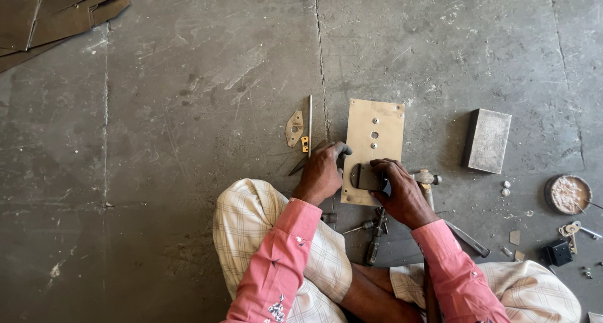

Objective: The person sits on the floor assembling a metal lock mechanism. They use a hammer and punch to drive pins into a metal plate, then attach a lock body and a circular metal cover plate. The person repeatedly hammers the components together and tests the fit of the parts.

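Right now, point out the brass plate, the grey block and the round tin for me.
brass plate [374, 119]: head view, upper bare face.
grey block [487, 140]: head view, middle of top face.
round tin [568, 194]: head view, centre of its contents.

A grey rectangular metal block [487, 140] lies on the cracked concrete floor [188, 78]. Near it sit two small washers [505, 188] and a round shallow tin [568, 194] of pale powder. Just below the tin lie a bunch of keys [575, 230] and a small black box [557, 252]. A thin metal rod [309, 125] lies beside a small cut brass plate [294, 128]. Brown sheet offcuts [50, 15] are stacked at the top left corner. A screwdriver [375, 238] rests by the crossed legs.
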